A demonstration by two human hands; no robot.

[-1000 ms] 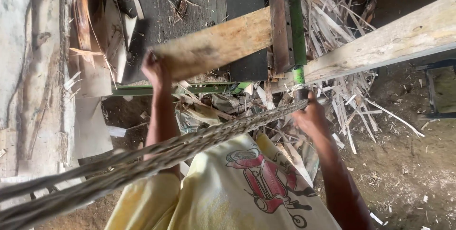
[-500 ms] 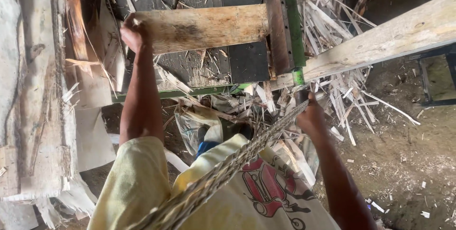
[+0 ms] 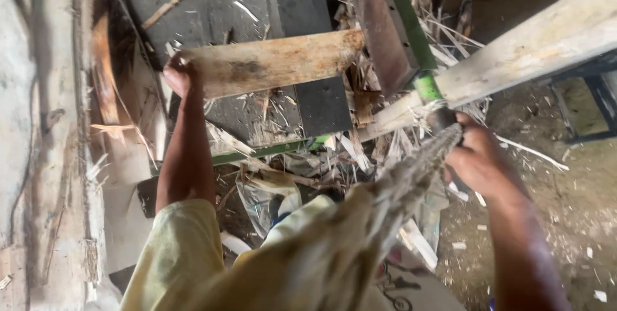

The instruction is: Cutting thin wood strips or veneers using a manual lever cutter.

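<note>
Wooden and rust-stained, the flat board [image 3: 273,62] lies across the dark machine bed [image 3: 212,9] — my left hand [image 3: 180,74] is clenched on its near end. My right hand [image 3: 479,160] grasps a bundle of fibrous stalks [image 3: 411,179] by the green frame bar [image 3: 411,35] — blurred toward me.

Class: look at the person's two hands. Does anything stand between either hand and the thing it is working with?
Nothing visible does. The left hand grips the end of the rust-stained wooden plank; the right hand is closed around the blurred bundle of pale fibrous stalks.
</note>
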